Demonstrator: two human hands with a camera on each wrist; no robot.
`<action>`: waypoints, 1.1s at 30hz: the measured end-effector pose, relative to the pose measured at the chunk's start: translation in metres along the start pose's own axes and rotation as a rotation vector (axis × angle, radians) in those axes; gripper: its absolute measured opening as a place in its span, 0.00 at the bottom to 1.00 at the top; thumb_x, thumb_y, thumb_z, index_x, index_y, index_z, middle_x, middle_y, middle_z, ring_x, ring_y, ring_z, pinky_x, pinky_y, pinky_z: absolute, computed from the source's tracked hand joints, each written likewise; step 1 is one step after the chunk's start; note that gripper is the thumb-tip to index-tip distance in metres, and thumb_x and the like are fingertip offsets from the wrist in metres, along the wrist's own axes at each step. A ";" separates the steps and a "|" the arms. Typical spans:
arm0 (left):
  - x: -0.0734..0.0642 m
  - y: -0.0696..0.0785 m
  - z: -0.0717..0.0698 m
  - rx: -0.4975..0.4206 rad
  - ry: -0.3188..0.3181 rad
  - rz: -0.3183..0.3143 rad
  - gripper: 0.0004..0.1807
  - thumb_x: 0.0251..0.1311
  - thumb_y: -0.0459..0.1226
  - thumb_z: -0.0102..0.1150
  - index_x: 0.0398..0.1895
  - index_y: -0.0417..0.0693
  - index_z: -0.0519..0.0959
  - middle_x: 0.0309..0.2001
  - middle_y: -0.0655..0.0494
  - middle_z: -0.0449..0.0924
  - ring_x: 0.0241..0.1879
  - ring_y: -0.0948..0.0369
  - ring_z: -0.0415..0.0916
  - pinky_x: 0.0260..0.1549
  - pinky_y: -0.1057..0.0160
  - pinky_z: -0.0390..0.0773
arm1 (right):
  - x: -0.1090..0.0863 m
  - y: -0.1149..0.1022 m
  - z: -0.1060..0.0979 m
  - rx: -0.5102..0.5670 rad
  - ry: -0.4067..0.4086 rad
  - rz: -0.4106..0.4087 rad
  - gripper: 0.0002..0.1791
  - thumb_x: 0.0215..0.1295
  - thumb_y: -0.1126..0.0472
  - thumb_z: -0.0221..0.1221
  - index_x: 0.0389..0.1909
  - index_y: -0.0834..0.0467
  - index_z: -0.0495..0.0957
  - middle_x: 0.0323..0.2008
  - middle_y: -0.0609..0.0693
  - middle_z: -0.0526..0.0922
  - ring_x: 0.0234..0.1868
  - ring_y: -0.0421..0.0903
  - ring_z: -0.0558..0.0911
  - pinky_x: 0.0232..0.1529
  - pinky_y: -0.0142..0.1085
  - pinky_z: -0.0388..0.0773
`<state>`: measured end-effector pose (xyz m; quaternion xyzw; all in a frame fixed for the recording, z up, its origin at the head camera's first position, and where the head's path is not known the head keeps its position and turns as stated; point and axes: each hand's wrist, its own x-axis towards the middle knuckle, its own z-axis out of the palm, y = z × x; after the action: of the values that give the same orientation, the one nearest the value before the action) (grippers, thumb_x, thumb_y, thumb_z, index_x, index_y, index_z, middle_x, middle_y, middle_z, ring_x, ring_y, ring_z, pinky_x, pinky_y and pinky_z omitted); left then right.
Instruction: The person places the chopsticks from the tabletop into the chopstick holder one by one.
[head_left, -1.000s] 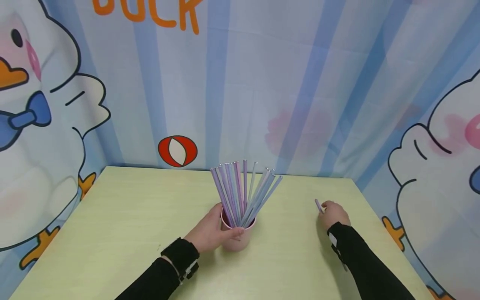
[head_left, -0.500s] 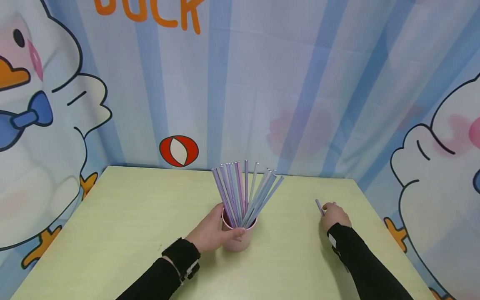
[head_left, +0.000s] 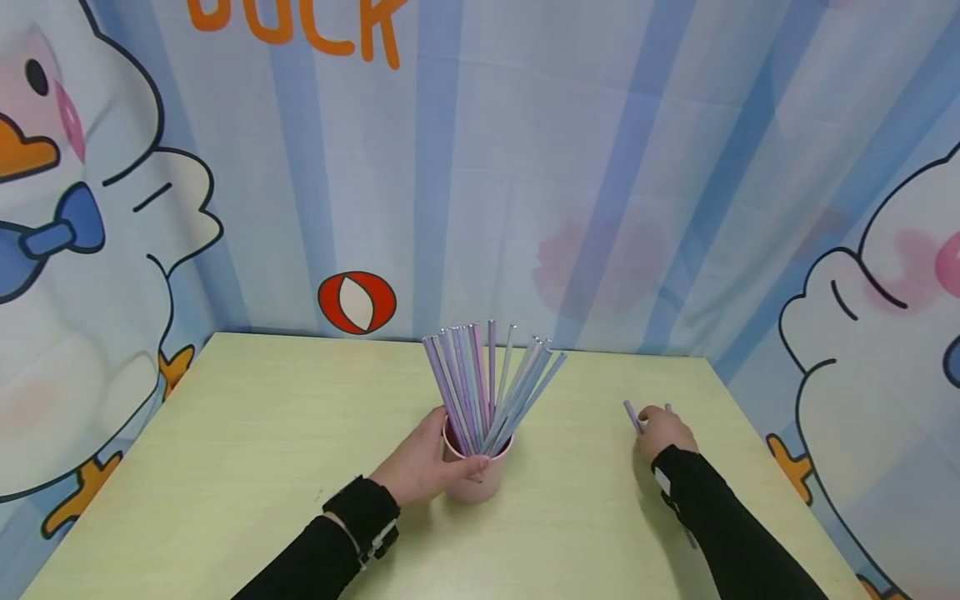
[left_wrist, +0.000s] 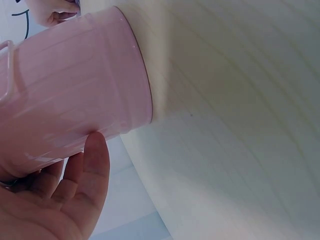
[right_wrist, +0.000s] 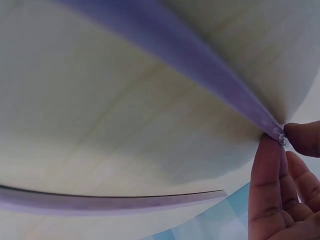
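A pink cup stands on the table, packed with several purple, pink and blue straws that fan out above its rim. My left hand holds the cup from its left side, thumb across the near face. In the left wrist view, fingers touch the cup wall. Over at the right, my right hand pinches a purple straw close to its end, between thumb and fingertips. Another purple straw lies on the table beside it; in the head view the hand and sleeve hide most of both.
The pale yellow table reaches back to a blue striped cloth with printed cartoon ducks. Table surface lies between the cup and my right hand.
My right hand shifts slightly left with the pinched straw, while a second straw's end now shows just beyond the hand. The left hand and cup stay put.
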<state>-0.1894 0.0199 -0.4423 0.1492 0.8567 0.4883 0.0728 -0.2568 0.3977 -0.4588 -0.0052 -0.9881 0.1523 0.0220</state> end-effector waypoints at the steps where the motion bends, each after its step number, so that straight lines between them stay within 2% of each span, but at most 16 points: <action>1: 0.000 0.000 0.000 0.000 0.000 0.000 0.54 0.44 0.63 0.67 0.73 0.57 0.55 0.70 0.55 0.61 0.67 0.55 0.61 0.67 0.40 0.57 | 0.001 0.000 0.000 0.000 -0.002 -0.004 0.16 0.62 0.72 0.58 0.51 0.72 0.77 0.35 0.66 0.85 0.47 0.70 0.78 0.39 0.55 0.78; 8: 0.000 -0.001 0.000 -0.009 -0.001 0.003 0.54 0.44 0.63 0.67 0.73 0.57 0.54 0.70 0.55 0.61 0.67 0.55 0.61 0.67 0.40 0.57 | 0.007 -0.004 -0.002 0.043 -0.011 -0.035 0.19 0.61 0.70 0.59 0.53 0.72 0.75 0.34 0.63 0.83 0.33 0.58 0.81 0.33 0.50 0.78; 13: -0.001 -0.001 0.000 -0.007 0.000 0.002 0.54 0.45 0.63 0.67 0.73 0.57 0.54 0.70 0.55 0.61 0.67 0.55 0.61 0.67 0.40 0.57 | 0.008 -0.015 -0.008 0.113 0.008 -0.053 0.21 0.61 0.68 0.60 0.54 0.73 0.75 0.36 0.63 0.82 0.29 0.53 0.79 0.32 0.47 0.78; 17: -0.001 0.000 -0.001 0.000 -0.001 -0.006 0.54 0.44 0.64 0.67 0.73 0.57 0.54 0.70 0.55 0.61 0.67 0.54 0.60 0.67 0.40 0.57 | 0.004 -0.032 -0.019 0.191 0.029 -0.054 0.21 0.62 0.67 0.59 0.56 0.72 0.75 0.34 0.59 0.80 0.28 0.51 0.76 0.30 0.45 0.74; 21: -0.001 0.001 -0.001 -0.001 -0.002 -0.014 0.55 0.44 0.64 0.67 0.73 0.57 0.54 0.70 0.55 0.61 0.68 0.54 0.60 0.67 0.40 0.57 | 0.003 -0.042 -0.024 0.294 0.045 -0.053 0.22 0.63 0.65 0.58 0.56 0.70 0.72 0.34 0.57 0.78 0.28 0.50 0.76 0.28 0.40 0.72; 26: -0.001 0.001 0.000 -0.008 -0.003 -0.013 0.54 0.44 0.63 0.67 0.73 0.57 0.54 0.70 0.55 0.61 0.68 0.54 0.60 0.67 0.39 0.56 | -0.004 -0.056 -0.031 0.466 0.058 -0.063 0.22 0.65 0.66 0.57 0.58 0.70 0.69 0.37 0.59 0.76 0.34 0.51 0.80 0.33 0.40 0.83; 33: 0.000 0.000 0.001 -0.024 -0.005 -0.013 0.54 0.44 0.63 0.68 0.73 0.58 0.54 0.70 0.56 0.61 0.68 0.54 0.60 0.67 0.39 0.56 | -0.016 -0.082 -0.043 0.694 0.081 -0.076 0.22 0.66 0.68 0.54 0.59 0.68 0.66 0.41 0.58 0.73 0.36 0.47 0.79 0.37 0.35 0.85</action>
<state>-0.1891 0.0206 -0.4422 0.1438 0.8517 0.4976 0.0799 -0.2391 0.3325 -0.3936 0.0333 -0.8753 0.4776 0.0674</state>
